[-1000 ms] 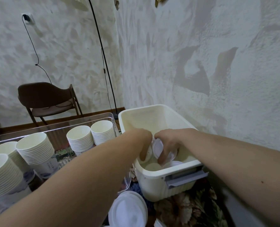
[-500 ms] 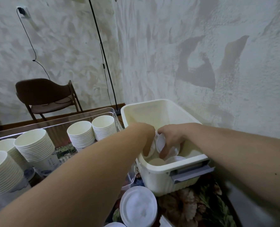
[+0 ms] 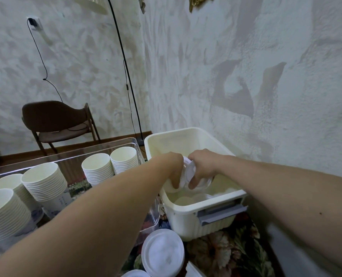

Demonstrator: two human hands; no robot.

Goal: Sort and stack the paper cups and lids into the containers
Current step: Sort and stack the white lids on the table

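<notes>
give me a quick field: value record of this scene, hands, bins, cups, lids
left hand: inside the cream bin, holding lids
right hand: inside the cream bin, fingers curled on the white lids
cream bin: on the right by the wall, grey handle in front, more lids on its floor
clear bin: on the left, holds the cup stacks
cup stacks: several nested stacks of white cups, tilted
loose lid: lies outside, in front of the cream bin
</notes>
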